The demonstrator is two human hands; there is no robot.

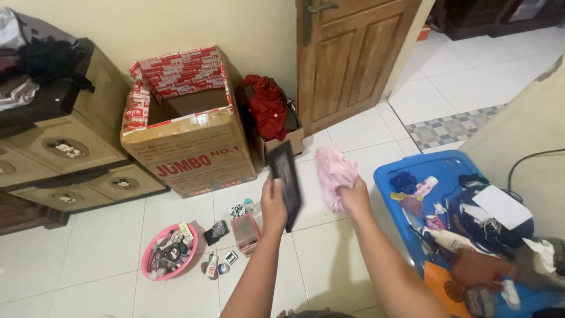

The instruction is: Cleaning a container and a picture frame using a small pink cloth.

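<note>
Two bare forearms reach up from the bottom edge of the view, both hands raised over the white tiled floor (106,247). The left hand (273,207) is curled around the lower edge of a dark picture frame (286,181), fingers closed on it, holding it upright and turned nearly edge-on — its face barely shows. The right hand (355,198) is clenched on a pink cloth (333,174), which bunches above the fist and sits just beside the frame, not clearly touching it. Both wrists are bent slightly inward, so the two things face each other.

Behind them stands an open cardboard box (191,141) with red-printed flaps, next to a wooden door (347,59). A smaller box with red fabric (268,106) sits between them. On the floor lie a pink basket (169,252) of small items and a little pink container (245,232). To the right, a blue plastic tub (393,172) holds mixed clutter.
</note>
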